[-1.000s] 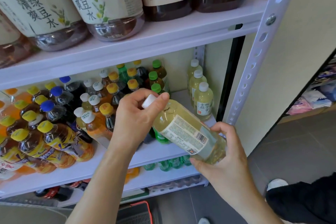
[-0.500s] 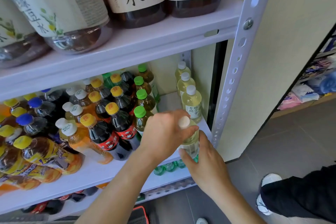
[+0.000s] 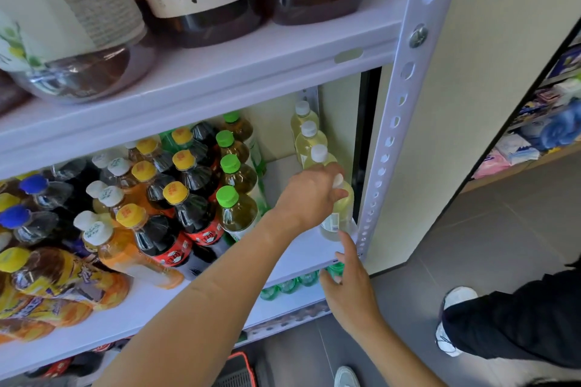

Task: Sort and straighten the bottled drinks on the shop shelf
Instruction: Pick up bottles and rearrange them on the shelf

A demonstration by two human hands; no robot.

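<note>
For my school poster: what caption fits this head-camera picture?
Left hand holds a pale yellow bottle at the front of its row on the shelf, right hand open below.

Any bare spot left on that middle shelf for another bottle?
Yes. A bare strip of shelf runs between the green-capped bottles and the pale white-capped row, though the left hand crosses it, gripping a pale bottle. Another bare band lies along the front edge, before the orange bottle. Left of the green caps it is packed tight.

Left hand [image 3: 314, 195] outstretched, fingers curled in a grip; right hand [image 3: 349, 289] open.
</note>
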